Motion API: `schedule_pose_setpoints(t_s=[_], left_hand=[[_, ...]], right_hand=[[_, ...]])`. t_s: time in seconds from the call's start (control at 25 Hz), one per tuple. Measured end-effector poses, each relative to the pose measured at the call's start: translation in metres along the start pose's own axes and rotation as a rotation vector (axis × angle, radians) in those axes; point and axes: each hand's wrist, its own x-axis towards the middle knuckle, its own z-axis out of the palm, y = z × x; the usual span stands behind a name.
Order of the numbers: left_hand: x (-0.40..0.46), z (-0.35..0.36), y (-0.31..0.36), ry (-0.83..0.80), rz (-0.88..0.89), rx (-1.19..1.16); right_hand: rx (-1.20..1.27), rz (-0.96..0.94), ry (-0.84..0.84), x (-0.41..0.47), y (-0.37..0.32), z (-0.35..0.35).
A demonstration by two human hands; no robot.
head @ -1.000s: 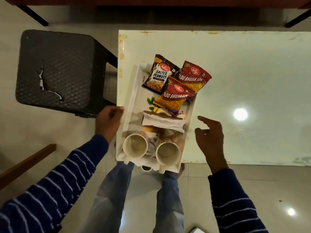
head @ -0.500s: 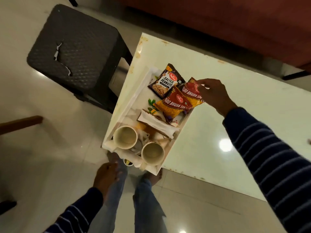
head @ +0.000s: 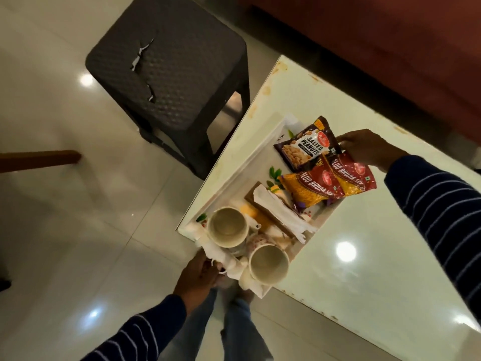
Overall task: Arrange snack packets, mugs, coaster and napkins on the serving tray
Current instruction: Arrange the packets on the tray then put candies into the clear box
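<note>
White serving tray (head: pixel 235 175), rectangular, lying at the near-left corner of the pale table (head: pixel 364 256), its near end overhanging the edge.

Contents and hands, left to right:
- Left hand (head: pixel 200 274): fingers curled at the tray's near end, touching a mug handle and crumpled napkin (head: pixel 216 252); whether it grips the rim or the handle cannot be told.
- Two cream mugs: left mug (head: pixel 227 227) and right mug (head: pixel 268 264), upright, empty, side by side at the near end.
- Brown coaster (head: pixel 263 207) with folded napkins (head: pixel 281 212) across it, mid-tray.
- Two red bhujia packets (head: pixel 312 188) and (head: pixel 351 178), overlapping; the right one overhangs the tray's rim.
- Salted peanuts packet (head: pixel 307 148), far end, partly under the red ones.
- Right hand (head: pixel 364 148): fingertips on the peanuts packet's far corner, fingers bent; a pinch looks likely but is not certain.

Step in hand, judged: all items aboard; final tidying of packets. Next move calls for drawing the overhanging packet inside the rim and steadying the tray so the overhung near end does not tip.
</note>
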Motion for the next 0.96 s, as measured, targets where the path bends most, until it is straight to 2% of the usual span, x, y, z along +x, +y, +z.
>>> schedule_pose_setpoints(t_s=[0.2, 0.44, 0.56, 0.68, 0.96], left_hand=[[0.007, -0.003, -0.014, -0.058, 0.024, -0.053], [0.012, 0.014, -0.013, 0.065, 0.107, -0.087], [0.020, 0.025, 0.007, 0.100, 0.178, 0.006], [0.032, 0.054, 0.042, 0.045, 0.248, 0.148], [0.078, 0.173, 0.124, 0.021, 0.321, 0.396]], right_hand=[[0.001, -0.036, -0.003, 0.007, 0.000, 0.008], [0.140, -0.084, 0.046, -0.008, 0.042, 0.012], [0.345, -0.040, 0.083, -0.035, 0.095, 0.010], [0.627, 0.062, 0.105, -0.080, 0.172, 0.005], [1.116, 0.280, 0.209, -0.176, 0.344, 0.030]])
